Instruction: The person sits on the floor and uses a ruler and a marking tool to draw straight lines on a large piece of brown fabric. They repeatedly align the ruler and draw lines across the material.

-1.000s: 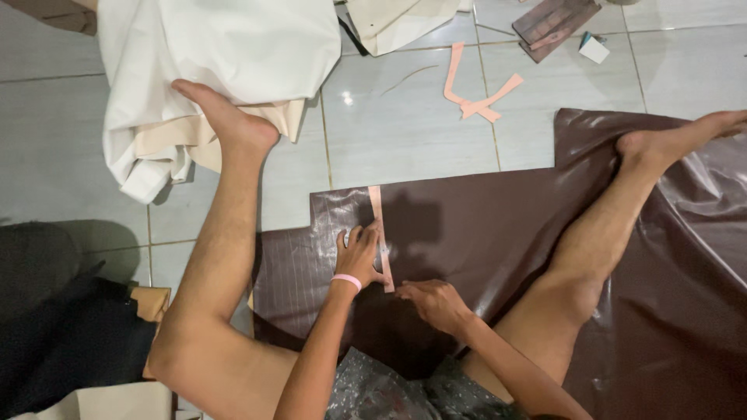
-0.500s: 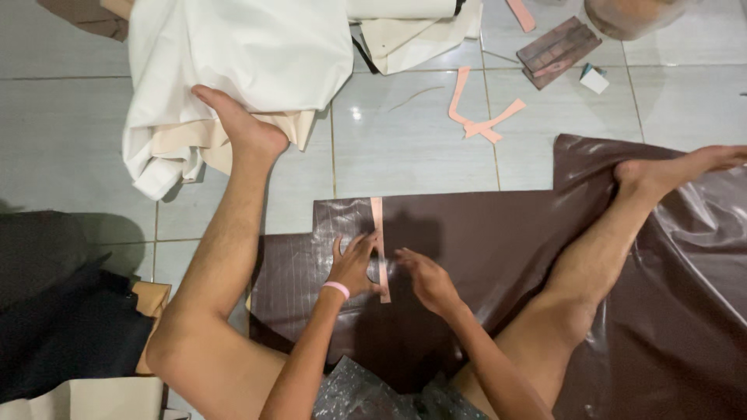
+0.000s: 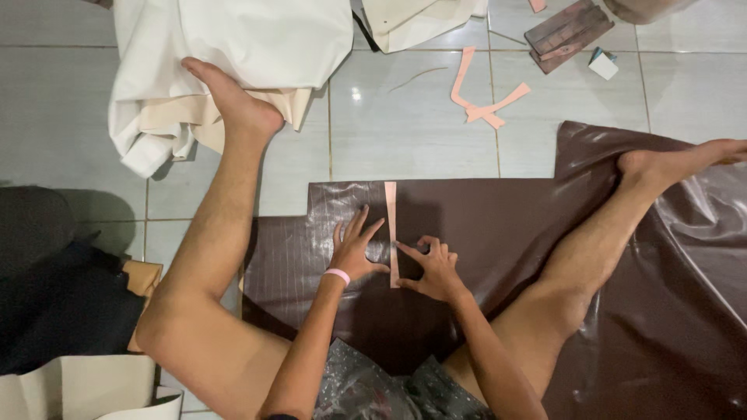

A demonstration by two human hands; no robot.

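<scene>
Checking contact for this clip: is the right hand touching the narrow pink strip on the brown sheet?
Touching. The head view shows the right hand with its fingertips pressed onto the edge of the pink strip, no gap between them, on the brown sheet.

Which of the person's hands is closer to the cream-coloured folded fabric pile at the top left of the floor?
The left. The left hand lies below and right of the cream-coloured folded fabric pile, beside the pale strip; the right hand sits farther right, across that strip.
</scene>
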